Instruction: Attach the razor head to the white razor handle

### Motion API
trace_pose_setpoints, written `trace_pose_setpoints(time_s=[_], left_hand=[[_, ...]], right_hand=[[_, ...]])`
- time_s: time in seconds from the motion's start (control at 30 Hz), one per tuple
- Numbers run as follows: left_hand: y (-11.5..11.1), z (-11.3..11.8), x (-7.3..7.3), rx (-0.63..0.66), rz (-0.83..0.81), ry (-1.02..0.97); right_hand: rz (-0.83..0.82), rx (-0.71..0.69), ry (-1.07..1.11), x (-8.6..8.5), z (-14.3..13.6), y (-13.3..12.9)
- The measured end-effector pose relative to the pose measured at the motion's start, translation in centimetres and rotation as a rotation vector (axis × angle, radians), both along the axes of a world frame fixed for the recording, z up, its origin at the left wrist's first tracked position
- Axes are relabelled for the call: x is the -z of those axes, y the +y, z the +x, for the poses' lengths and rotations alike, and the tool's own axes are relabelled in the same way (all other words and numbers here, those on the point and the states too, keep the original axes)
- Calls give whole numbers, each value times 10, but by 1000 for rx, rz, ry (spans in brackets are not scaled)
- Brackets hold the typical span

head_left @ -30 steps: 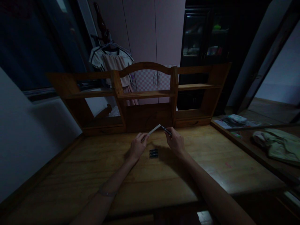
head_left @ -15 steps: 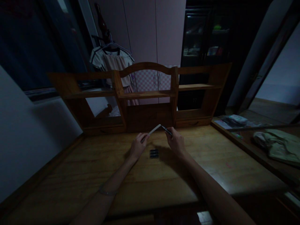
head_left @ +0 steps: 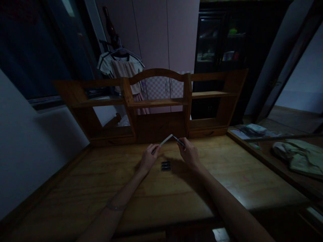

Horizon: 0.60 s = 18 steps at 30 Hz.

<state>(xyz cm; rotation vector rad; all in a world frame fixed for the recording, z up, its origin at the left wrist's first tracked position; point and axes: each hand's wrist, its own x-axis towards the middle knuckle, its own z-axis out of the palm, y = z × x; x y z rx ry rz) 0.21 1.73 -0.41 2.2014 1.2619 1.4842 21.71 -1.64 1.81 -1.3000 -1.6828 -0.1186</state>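
Observation:
My left hand (head_left: 148, 157) is closed around the dark lower end of a slim white pen-like stick (head_left: 166, 139), which slants up and to the right. Between the fingers of my right hand (head_left: 190, 154) is a dark slim pen (head_left: 179, 141), its pointed end aimed up and left. The tips of the two come very close together above the desk; whether they touch I cannot tell. Below them, between my wrists, several small dark cylinders (head_left: 166, 166) lie side by side on the wooden desk (head_left: 121, 198), seemingly in a clear pack.
A wooden shelf unit (head_left: 158, 102) stands along the desk's far edge. White wall (head_left: 17, 144) borders the left side. To the right, beyond a raised wooden edge, lie a pale green cloth bag (head_left: 300, 156) and some packets (head_left: 254, 128). The room is dim.

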Motion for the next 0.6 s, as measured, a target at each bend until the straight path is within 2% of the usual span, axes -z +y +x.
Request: trace_pose_setpoints(time_s=[0.27,0.6], left_hand=[[1,1,0,15,-23,-8],[0,1,-1,3,-28,-7]], right_hand=[[12,81,0,-3,-1,-3],[4,76,10,-4,-1,-5]])
